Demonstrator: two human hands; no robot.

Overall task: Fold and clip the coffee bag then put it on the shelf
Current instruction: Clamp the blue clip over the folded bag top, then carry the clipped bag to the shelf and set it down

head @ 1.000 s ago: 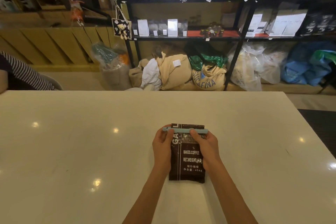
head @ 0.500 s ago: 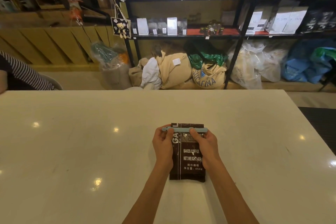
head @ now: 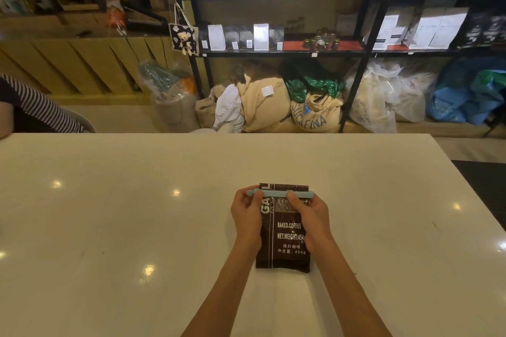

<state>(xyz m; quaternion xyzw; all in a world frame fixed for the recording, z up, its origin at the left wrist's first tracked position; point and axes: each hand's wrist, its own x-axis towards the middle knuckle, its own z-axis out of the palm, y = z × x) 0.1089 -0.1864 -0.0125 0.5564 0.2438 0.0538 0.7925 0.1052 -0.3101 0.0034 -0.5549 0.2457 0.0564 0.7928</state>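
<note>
A dark brown coffee bag (head: 284,238) with white lettering lies flat on the white table (head: 109,227), its top edge pointing away from me. A long light-blue clip (head: 276,193) lies across the bag just below that top edge. My left hand (head: 246,216) pinches the clip's left end and rests on the bag's left side. My right hand (head: 312,216) presses the clip's right half with its fingers and covers the bag's right side. Beyond the table stands the black shelf (head: 282,52), lined with bags.
Burlap sacks (head: 315,115) and plastic bags (head: 383,96) sit on the floor under the shelf. A person's striped sleeve (head: 41,107) shows at the table's far left edge. A dark mat (head: 484,186) lies right of the table.
Almost nothing differs. Both hands stay on the clip and bag in the same place; the fingers shift slightly along the clip.
</note>
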